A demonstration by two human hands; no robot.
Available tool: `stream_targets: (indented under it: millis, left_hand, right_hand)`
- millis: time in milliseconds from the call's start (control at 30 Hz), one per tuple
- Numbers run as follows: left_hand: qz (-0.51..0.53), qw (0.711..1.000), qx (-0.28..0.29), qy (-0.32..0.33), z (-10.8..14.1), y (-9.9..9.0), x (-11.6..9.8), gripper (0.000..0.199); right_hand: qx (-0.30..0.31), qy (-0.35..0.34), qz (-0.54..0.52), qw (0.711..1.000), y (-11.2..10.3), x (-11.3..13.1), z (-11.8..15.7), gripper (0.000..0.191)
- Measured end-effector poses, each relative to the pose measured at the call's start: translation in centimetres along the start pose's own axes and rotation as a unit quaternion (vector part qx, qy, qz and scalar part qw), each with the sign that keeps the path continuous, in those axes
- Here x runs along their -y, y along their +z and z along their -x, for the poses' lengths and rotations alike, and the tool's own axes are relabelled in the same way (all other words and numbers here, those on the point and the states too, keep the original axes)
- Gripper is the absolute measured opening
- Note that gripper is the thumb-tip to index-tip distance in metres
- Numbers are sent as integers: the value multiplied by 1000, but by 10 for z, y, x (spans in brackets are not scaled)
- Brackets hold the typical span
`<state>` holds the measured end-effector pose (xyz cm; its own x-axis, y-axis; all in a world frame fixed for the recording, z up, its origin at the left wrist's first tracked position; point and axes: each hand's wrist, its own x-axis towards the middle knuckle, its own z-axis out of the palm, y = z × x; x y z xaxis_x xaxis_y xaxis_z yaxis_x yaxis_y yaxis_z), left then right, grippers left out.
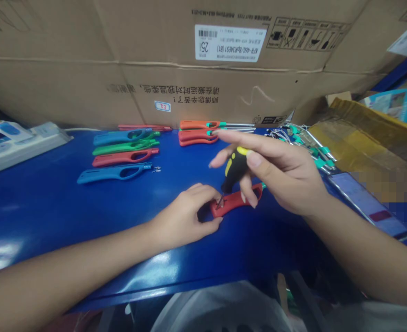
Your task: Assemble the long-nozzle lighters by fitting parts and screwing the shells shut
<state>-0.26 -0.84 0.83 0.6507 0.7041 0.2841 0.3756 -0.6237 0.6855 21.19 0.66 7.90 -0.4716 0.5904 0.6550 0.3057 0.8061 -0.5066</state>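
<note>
A red lighter body (233, 204) with a trigger loop lies on the blue table in front of me. My left hand (189, 214) grips its near-left end between thumb and fingers. In my right hand (281, 173) is a short screwdriver (235, 168) with a black and yellow handle, tilted so its shaft meets the lighter's left end. The right index finger stretches out over the handle. Part of the lighter's right end is hidden behind the right fingers, where a bit of green shows.
Blue, green and red lighter shells (115, 173) lie at the left, with small metal pins (156, 169) beside them. Assembled lighters (198, 137) sit at the back. Metal tubes with green parts (322, 150) and a phone (369, 205) are at right. A power strip (23, 145) stands far left, before a cardboard box (85, 87).
</note>
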Motion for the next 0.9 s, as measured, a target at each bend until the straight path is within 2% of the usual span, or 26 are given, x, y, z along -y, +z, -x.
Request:
stream_targets:
  millis: [100,167,233,300,367,467,533,667,733,833,900]
  left_hand:
    - [4,1000,-3,0,0,0,0,20]
    - [4,1000,-3,0,0,0,0,20]
    - [-1,1000,-2,0,0,0,0,19]
    - [-7,1000,1,-2,0,0,0,18]
    - [-8,1000,0,-1,1,0,1,18]
    - [-6,1000,-7,8,2,1,2,19]
    - [-7,1000,-8,7,2,2,2,20]
    - [-8,1000,2,-2,1,1,2,19]
    - [-6,1000,0,1,1,1,2,19]
    - [-5,1000,-3,6,1,1,3,21]
    - [-8,1000,1,0,1,1,2,22]
  right_hand:
    - [-38,-48,31,998,0,-1,0,24]
    - [-60,-87,72,992,1,-3,1,23]
    - [-25,-72,57,995,1,-3,2,31]
    - [35,-20,-9,999,2,-2,4,40]
    - [63,6,-45,997,3,-2,4,40]
    - [3,-63,37,997,2,-3,3,32]
    - [-15,-100,81,992,1,-3,2,33]
    - [48,-35,-2,998,2,-2,2,37]
    - [30,-53,-2,998,1,-2,2,32]
    - [-15,-117,80,990,1,-3,1,29]
    - [10,-100,74,992,0,-2,1,33]
